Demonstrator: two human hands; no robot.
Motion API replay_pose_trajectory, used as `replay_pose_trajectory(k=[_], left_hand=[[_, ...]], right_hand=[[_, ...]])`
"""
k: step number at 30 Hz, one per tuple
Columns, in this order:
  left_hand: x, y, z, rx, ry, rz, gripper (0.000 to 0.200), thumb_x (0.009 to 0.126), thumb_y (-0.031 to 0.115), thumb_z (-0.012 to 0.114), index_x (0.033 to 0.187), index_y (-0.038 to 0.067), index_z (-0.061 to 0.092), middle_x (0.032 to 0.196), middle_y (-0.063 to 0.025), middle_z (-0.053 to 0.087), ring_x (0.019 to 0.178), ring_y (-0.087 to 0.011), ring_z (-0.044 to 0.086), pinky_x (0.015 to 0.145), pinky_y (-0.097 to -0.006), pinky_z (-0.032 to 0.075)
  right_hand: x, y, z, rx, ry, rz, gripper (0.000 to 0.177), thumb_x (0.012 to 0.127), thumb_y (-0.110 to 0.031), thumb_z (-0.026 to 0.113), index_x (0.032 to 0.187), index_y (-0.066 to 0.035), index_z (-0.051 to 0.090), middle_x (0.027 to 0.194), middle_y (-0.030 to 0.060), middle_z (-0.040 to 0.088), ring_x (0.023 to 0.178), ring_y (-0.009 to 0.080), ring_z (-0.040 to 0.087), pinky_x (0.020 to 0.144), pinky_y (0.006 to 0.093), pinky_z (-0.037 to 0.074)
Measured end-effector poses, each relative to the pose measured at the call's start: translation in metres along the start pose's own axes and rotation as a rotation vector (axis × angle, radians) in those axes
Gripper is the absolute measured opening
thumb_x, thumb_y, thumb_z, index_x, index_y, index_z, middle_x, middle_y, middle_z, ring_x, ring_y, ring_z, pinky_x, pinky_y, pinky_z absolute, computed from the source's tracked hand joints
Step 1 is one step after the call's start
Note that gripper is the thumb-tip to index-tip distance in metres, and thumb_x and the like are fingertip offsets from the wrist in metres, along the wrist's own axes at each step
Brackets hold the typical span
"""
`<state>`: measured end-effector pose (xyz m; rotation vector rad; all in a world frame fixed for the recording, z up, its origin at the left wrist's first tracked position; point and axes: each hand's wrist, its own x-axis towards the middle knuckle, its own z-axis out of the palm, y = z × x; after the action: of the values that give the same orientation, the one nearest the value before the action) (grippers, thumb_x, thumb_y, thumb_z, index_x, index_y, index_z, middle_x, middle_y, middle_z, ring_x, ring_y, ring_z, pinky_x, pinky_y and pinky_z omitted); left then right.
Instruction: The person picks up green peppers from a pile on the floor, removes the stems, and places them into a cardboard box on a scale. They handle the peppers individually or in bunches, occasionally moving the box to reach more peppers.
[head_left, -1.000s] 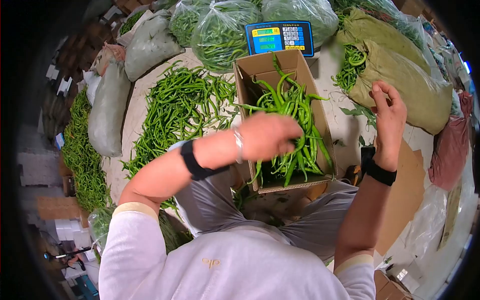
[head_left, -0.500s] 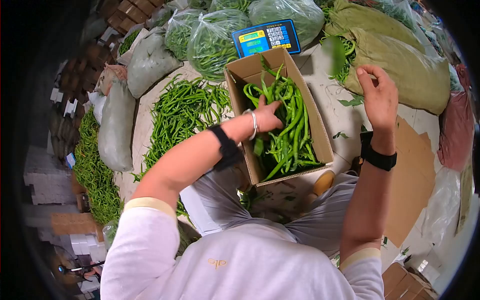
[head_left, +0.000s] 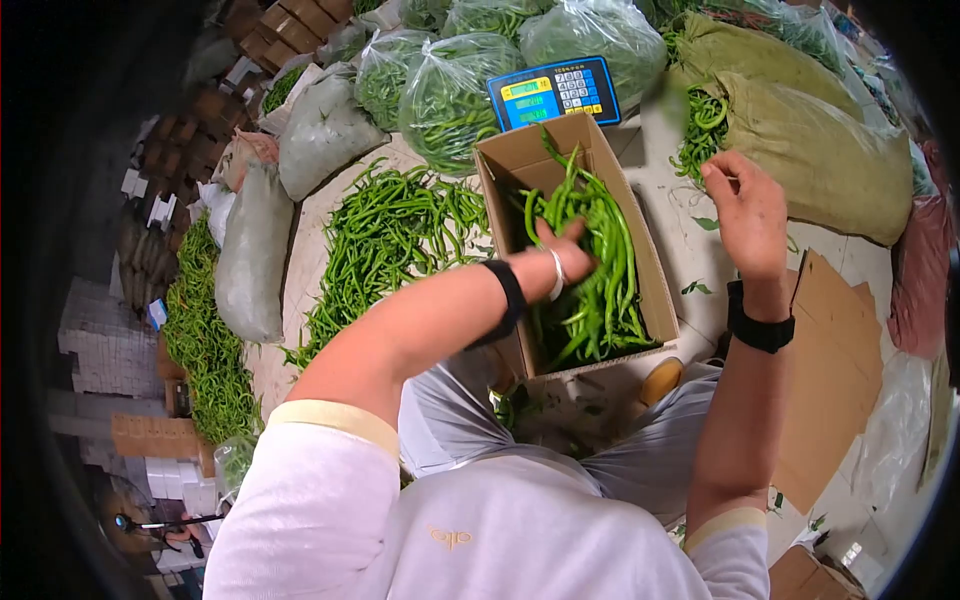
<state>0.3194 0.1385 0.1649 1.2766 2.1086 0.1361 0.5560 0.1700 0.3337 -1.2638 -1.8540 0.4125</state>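
Note:
An open cardboard box [head_left: 657, 285] stands between my knees, part filled with long green chili peppers [head_left: 622, 262]. Inside it, my left hand [head_left: 570, 260] is among the peppers at the left side, thumb and a finger spread apart; motion blurs the hand and the other fingers are partly hidden. My right hand [head_left: 748, 212] is raised outside the box on the right, near the olive sack [head_left: 820, 150]. Its fingers are curled with thumb and fingertips together, and nothing shows in them. Just behind the box is a blue scale display [head_left: 553, 92].
A heap of green chilies [head_left: 390, 235] covers the floor left of the box, with another pile [head_left: 215, 345] farther left. Clear bags of peppers [head_left: 450, 95] line the back. Flat cardboard [head_left: 825, 380] lies at right, and a filled pale sack [head_left: 255, 255] lies at left.
The whole view has shifted slightly. My left hand has turned among the peppers, which sit more to the box's right side, leaving a dark gap at left. My right hand moved slightly left.

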Motion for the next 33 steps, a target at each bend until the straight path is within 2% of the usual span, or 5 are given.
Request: replay_pose_trajectory(k=[13,15,19,25,33], left_hand=[[-0.004,-0.008,-0.058,-0.604,-0.482,0.06,0.104,0.058,0.05,0.079,0.142,0.015,0.028,0.146,-0.0194,0.023,0.13,-0.0432,0.024,0.102,-0.0515,0.031],[0.001,0.009,-0.087,0.596,-0.165,0.334,0.084,0.061,0.038,0.08,0.132,0.011,0.045,0.136,-0.0204,0.039,0.123,-0.0359,0.037,0.091,-0.0406,0.045],[0.036,0.016,-0.155,0.245,-0.017,0.621,0.028,0.071,0.018,0.07,0.094,0.003,0.067,0.073,-0.0066,0.066,0.068,-0.017,0.061,0.065,-0.0295,0.049],[0.047,0.063,-0.127,-0.733,0.069,-0.311,0.042,0.084,0.03,0.063,0.114,0.002,0.058,0.111,-0.0123,0.059,0.088,-0.0221,0.059,0.075,-0.0365,0.047],[0.083,0.043,-0.108,-0.077,0.562,-0.049,0.038,0.082,0.039,0.057,0.098,0.005,0.068,0.101,-0.0187,0.065,0.097,-0.0367,0.06,0.081,-0.0413,0.047]], right_hand=[[-0.001,0.003,0.001,-0.034,-0.105,-0.042,0.021,0.083,-0.022,0.057,0.081,-0.001,0.059,0.074,0.0194,0.059,0.071,0.0379,0.057,0.063,0.0431,0.043],[-0.002,0.007,0.0,-0.032,-0.087,-0.061,0.021,0.083,-0.022,0.057,0.081,-0.001,0.059,0.075,0.0194,0.059,0.072,0.0387,0.056,0.062,0.0438,0.043],[-0.006,0.007,-0.001,-0.001,-0.08,-0.069,0.021,0.083,-0.022,0.057,0.08,-0.001,0.058,0.075,0.0193,0.059,0.072,0.0393,0.055,0.062,0.0444,0.042],[-0.002,0.008,-0.003,-0.019,-0.075,-0.113,0.023,0.083,-0.023,0.056,0.076,-0.001,0.056,0.071,0.0196,0.056,0.07,0.0397,0.053,0.06,0.0459,0.04],[-0.009,0.013,-0.012,0.009,-0.015,-0.131,0.022,0.082,-0.022,0.057,0.073,-0.003,0.055,0.067,0.0161,0.056,0.068,0.0373,0.053,0.059,0.0446,0.04]])
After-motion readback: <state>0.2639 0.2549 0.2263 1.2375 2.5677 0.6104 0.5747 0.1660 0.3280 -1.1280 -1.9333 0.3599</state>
